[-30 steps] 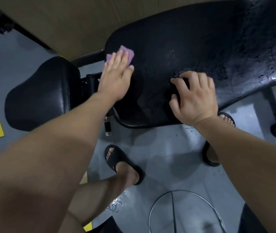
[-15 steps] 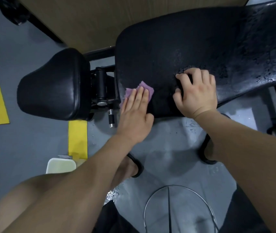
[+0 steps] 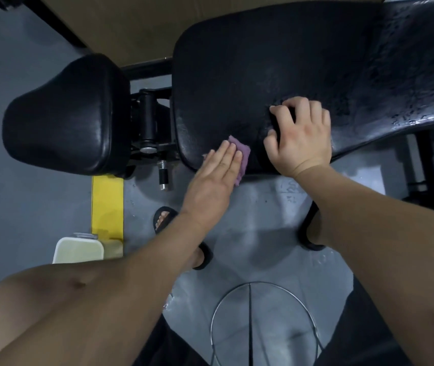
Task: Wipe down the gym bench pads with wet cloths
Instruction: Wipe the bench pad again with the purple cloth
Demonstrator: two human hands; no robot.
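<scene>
A small crumpled purple cloth (image 3: 242,154) is seen at the near edge of the large black textured vinyl bench pad (image 3: 237,75). Its long axis is run far-to-near, with the lower end draped over the edge. It is pressed under the flat, straight fingers (image 3: 226,157) of the left hand (image 3: 210,186) and sticks out to their right. The right hand (image 3: 303,141) is curled on the pad just beside it; what it holds cannot be told.

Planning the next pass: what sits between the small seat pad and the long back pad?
In the head view, a black metal hinge bracket spans the gap between seat pad and back pad.
</scene>
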